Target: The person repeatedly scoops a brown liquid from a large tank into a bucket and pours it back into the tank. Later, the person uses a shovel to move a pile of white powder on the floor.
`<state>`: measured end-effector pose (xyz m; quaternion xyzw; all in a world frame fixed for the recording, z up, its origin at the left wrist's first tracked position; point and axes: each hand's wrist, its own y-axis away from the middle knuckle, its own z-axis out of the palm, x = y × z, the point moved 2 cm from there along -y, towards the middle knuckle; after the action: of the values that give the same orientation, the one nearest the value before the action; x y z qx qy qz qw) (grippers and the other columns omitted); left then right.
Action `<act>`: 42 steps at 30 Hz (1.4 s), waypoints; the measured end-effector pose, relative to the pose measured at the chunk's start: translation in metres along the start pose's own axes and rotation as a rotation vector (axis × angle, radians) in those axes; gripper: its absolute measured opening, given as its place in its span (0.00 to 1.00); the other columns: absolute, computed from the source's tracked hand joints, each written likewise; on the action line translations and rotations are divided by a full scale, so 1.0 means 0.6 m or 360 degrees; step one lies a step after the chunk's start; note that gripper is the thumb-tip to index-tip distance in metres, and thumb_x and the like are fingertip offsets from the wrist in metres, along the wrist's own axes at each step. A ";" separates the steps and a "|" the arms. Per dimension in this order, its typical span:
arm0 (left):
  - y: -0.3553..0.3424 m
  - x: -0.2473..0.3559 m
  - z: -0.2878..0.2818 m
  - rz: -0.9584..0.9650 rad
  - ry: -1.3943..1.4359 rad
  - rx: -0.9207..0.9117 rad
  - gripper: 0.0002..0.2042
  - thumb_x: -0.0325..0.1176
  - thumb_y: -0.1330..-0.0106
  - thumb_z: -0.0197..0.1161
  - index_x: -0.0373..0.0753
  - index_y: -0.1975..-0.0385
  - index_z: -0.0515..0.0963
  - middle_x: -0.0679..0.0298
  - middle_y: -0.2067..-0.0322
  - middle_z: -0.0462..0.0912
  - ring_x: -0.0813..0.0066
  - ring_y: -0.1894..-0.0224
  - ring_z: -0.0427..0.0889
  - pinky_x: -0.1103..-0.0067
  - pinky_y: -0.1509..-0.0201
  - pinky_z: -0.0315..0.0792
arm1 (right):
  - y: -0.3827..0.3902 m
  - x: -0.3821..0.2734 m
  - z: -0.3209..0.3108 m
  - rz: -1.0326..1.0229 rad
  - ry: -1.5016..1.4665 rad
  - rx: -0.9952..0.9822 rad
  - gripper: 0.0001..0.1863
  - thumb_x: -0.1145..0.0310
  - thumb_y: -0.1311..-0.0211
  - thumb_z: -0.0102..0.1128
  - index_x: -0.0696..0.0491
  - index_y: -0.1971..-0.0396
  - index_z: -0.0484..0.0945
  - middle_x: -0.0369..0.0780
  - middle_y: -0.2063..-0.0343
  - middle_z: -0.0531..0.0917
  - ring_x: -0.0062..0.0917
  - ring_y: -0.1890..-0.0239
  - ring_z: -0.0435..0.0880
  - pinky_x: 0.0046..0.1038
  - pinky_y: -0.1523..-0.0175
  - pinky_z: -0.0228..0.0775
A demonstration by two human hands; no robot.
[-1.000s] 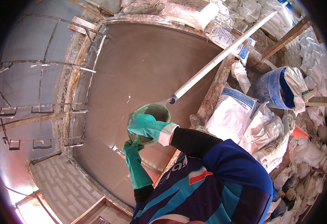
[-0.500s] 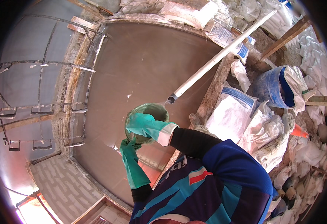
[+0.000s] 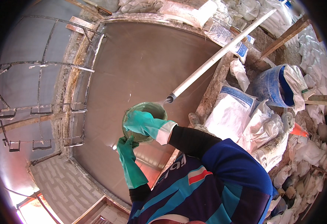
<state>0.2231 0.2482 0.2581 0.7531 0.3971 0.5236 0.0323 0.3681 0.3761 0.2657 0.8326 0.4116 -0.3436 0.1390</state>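
A round green bucket (image 3: pixel 156 109) is tilted over the brown liquid, its mouth turned toward me. My left hand (image 3: pixel 125 143), in a green rubber glove, grips the near left part of its rim. Across the bucket's mouth lies my right hand (image 3: pixel 138 123), gloved alike, its fingertips down inside against the left inner wall. Those fingers are not distinct, and anything under them is hidden. A long white pipe (image 3: pixel 215 59) slants in from the upper right. Water comes from its dark end just beside the bucket's right rim.
A walled tank of brown liquid (image 3: pixel 152 56) spreads beneath my hands. Rusty metal frames (image 3: pixel 40 67) hang over the grey liquid at left. White sacks (image 3: pixel 228 112), a blue drum (image 3: pixel 269 87) and a wooden beam (image 3: pixel 286 37) stand along the right side.
The bucket and both hands have shifted slightly left and up. My right hand stays inside the bucket, and the pipe's end has moved a little left.
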 end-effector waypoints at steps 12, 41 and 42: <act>0.000 0.018 0.000 0.0089 -0.0010 0.0024 0.08 0.28 0.34 0.64 0.29 0.64 0.75 0.54 0.75 0.82 0.68 0.77 0.83 0.74 0.71 0.80 | 0.003 -0.008 -0.042 0.0351 -0.0359 -0.0164 0.09 0.69 0.46 0.65 0.51 0.65 0.88 0.44 0.63 0.88 0.40 0.61 0.89 0.38 0.61 0.84; 0.041 0.105 0.050 0.0190 -0.0163 0.0083 0.16 0.36 0.36 0.68 0.29 0.59 0.75 0.51 0.71 0.84 0.64 0.72 0.86 0.72 0.64 0.80 | 0.036 0.009 -0.084 0.0671 -0.0841 -0.0117 0.19 0.54 0.46 0.59 0.51 0.60 0.84 0.44 0.63 0.86 0.41 0.61 0.86 0.40 0.56 0.76; 0.041 0.111 0.059 0.0207 -0.0149 0.0069 0.16 0.36 0.36 0.68 0.29 0.59 0.75 0.51 0.71 0.84 0.65 0.72 0.86 0.72 0.64 0.80 | 0.037 0.016 -0.085 0.0682 -0.0850 -0.0086 0.19 0.54 0.46 0.59 0.51 0.60 0.84 0.44 0.63 0.86 0.41 0.61 0.85 0.40 0.56 0.76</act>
<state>0.2749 0.2866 0.3040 0.8015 0.3568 0.4799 0.0005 0.4130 0.3941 0.2948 0.7767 0.1853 -0.5015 0.3330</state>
